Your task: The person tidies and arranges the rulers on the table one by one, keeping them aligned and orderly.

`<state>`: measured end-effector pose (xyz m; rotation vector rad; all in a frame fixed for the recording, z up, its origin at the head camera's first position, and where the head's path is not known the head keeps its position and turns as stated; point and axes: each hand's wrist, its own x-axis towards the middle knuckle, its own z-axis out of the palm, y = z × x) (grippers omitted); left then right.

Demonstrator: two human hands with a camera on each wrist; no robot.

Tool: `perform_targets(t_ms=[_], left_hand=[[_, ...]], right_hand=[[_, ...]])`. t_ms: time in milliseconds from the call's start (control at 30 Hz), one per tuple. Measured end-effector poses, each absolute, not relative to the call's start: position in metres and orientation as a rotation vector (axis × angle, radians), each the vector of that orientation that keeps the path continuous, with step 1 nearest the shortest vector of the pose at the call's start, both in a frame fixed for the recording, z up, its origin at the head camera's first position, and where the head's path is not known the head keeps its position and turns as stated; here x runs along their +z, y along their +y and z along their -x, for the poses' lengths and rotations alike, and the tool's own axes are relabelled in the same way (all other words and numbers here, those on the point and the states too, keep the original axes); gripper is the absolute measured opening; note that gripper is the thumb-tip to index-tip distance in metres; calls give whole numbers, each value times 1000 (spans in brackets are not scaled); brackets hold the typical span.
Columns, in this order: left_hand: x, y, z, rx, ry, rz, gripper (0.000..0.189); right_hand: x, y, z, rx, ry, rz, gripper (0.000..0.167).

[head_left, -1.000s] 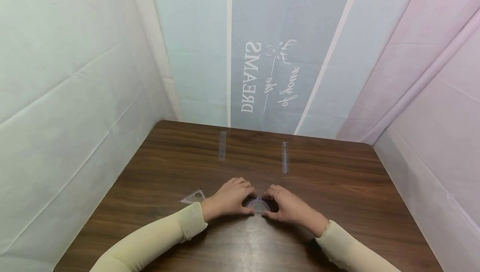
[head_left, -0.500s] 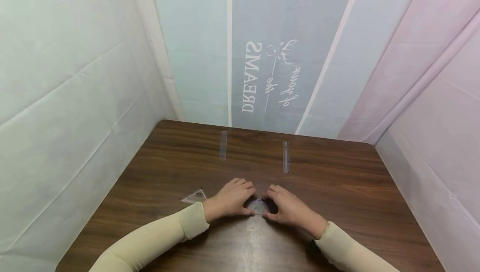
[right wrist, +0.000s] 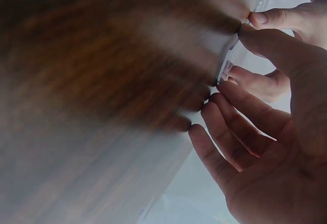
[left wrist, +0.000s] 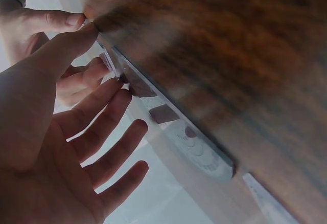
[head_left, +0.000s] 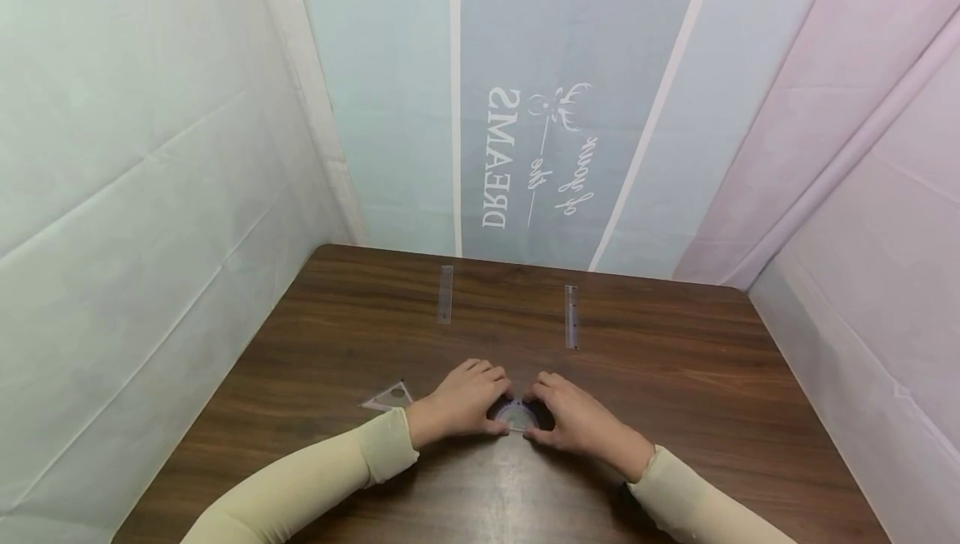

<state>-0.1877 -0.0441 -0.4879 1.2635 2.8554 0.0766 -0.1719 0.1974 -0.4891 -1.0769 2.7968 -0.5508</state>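
A small clear protractor (head_left: pixel 517 416) lies flat on the brown table near its middle, curved side away from me. My left hand (head_left: pixel 467 398) holds its left end between thumb and fingertips. On the opposite end my right hand (head_left: pixel 577 415) does the same, thumb at the straight edge and fingers at the curve. The wrist views show the protractor edge-on, a thin clear strip (right wrist: pixel 225 60) between the hands. Just left of my left wrist rests a clear set square (head_left: pixel 389 396) with a round hole; the sleeve is close to its corner.
Two short clear rulers lie toward the far side of the wood-grain table (head_left: pixel 675 361): a left ruler (head_left: pixel 446 295) and a right ruler (head_left: pixel 572 316). Fabric walls enclose the back and both sides, the back one (head_left: pixel 390 111) with printed lettering.
Both hands keep their hold on the protractor, and nothing on the table has moved. Only the head view shifts by a few pixels.
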Motion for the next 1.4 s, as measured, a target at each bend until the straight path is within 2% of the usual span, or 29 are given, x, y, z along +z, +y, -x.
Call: perform_targets(t_ms=[967,1400], left_hand=[[-492,-45,185,26,2887,-1275,48],[-493,-50,187,80,2911,-1286,48]], right_hand=[[-493,197,171,-508,2830,1071,39],[-491,194,171,-581,2788,1062,49]])
